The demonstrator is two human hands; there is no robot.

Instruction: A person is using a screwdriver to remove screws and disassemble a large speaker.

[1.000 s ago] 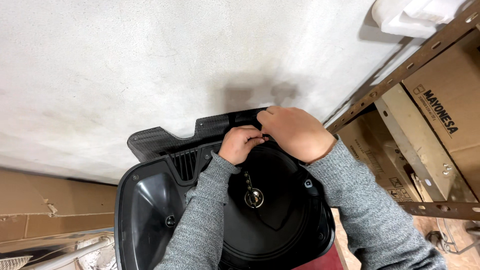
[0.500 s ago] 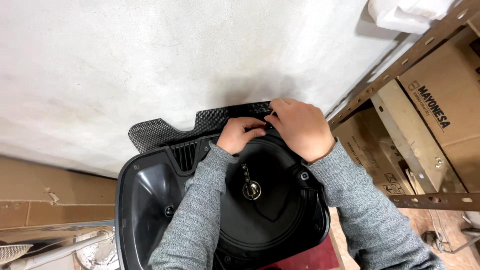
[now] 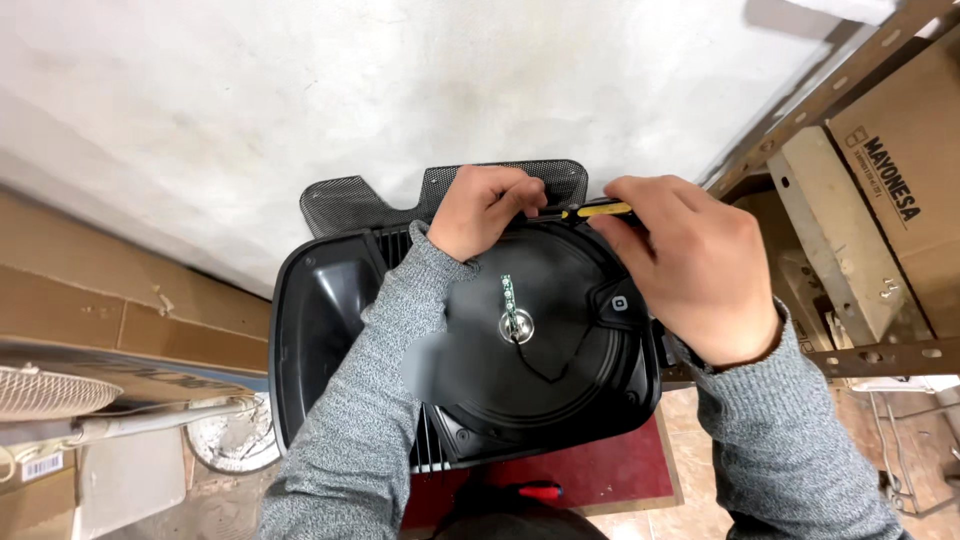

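Observation:
A black plastic appliance housing [image 3: 330,330] stands against a white wall, with a round black cover [image 3: 560,370] in its middle and a black mesh panel [image 3: 350,200] at its top. My left hand [image 3: 485,210] is closed at the upper rim of the round cover. My right hand [image 3: 690,265] grips a yellow-and-black screwdriver [image 3: 590,211] that points left toward my left hand. A small green circuit strip [image 3: 509,296] and a black wire [image 3: 545,365] sit at the cover's centre.
A metal shelf rack [image 3: 850,320] with cardboard boxes [image 3: 900,170] stands close on the right. A white fan [image 3: 50,395] lies at the lower left. A red mat [image 3: 610,470] and a red-handled tool [image 3: 540,490] are under the housing.
My right hand has drawn away to the right from my left hand, and the screwdriver now shows between them. The view has shifted closer to the housing.

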